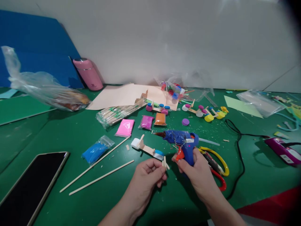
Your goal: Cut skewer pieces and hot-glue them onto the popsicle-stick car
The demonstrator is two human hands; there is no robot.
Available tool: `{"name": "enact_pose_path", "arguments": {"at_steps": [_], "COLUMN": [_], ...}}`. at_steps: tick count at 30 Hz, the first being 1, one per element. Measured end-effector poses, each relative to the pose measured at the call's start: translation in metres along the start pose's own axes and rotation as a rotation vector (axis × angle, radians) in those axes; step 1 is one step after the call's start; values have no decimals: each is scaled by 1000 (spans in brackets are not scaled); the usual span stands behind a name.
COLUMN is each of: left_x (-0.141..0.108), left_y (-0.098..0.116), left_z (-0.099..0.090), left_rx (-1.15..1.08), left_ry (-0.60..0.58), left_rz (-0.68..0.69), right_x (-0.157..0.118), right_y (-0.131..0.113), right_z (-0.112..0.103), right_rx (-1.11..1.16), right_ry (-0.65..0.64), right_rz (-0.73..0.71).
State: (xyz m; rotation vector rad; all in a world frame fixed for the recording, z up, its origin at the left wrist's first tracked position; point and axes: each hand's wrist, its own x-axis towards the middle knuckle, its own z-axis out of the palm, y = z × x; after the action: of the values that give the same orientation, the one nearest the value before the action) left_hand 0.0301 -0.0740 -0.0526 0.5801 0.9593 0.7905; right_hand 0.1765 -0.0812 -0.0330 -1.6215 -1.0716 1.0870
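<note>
My left hand (148, 176) pinches a few short wooden stick pieces (165, 161) between thumb and fingertips. Wrapped around the handle of a blue hot glue gun (177, 137) is my right hand (198, 171), fingers by its orange trigger (180, 154). The gun's dark nozzle points left, above the table. Just beyond my left hand lies a small wooden-stick car (147, 150) with white and blue bottle caps as wheels. Two long thin wooden sticks (101, 178) rest to the left. Pliers or cutters with yellow and red handles (222, 161) lie partly behind my right hand.
Clay packets (125, 127), bagged sticks (119, 112) and finished-looking cap-wheeled cars (158, 108) lie farther back. A phone (33, 188) is at left, a pink bottle (88, 74) leans on the wall. A black cord (240, 157) runs near a purple power strip (283, 150) at right.
</note>
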Motion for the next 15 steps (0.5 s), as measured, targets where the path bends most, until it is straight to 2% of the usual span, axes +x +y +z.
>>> {"name": "enact_pose_path", "arguments": {"at_steps": [6,11,15], "left_x": [-2,-3,-4], "left_y": [4,7,9], "left_z": [-4,-5,-7], "left_rx": [-104,-142,-165], "left_ry": [10,-7,-3], "left_rz": [23,20,45], "right_x": [-13,-21,-25], "right_y": [0,2,9], "right_z": [-16,-39,-51], "right_rx": [116,23,-9], "right_ry": [-77,-112,-90], "right_rz": [-12,-48,-33]}}
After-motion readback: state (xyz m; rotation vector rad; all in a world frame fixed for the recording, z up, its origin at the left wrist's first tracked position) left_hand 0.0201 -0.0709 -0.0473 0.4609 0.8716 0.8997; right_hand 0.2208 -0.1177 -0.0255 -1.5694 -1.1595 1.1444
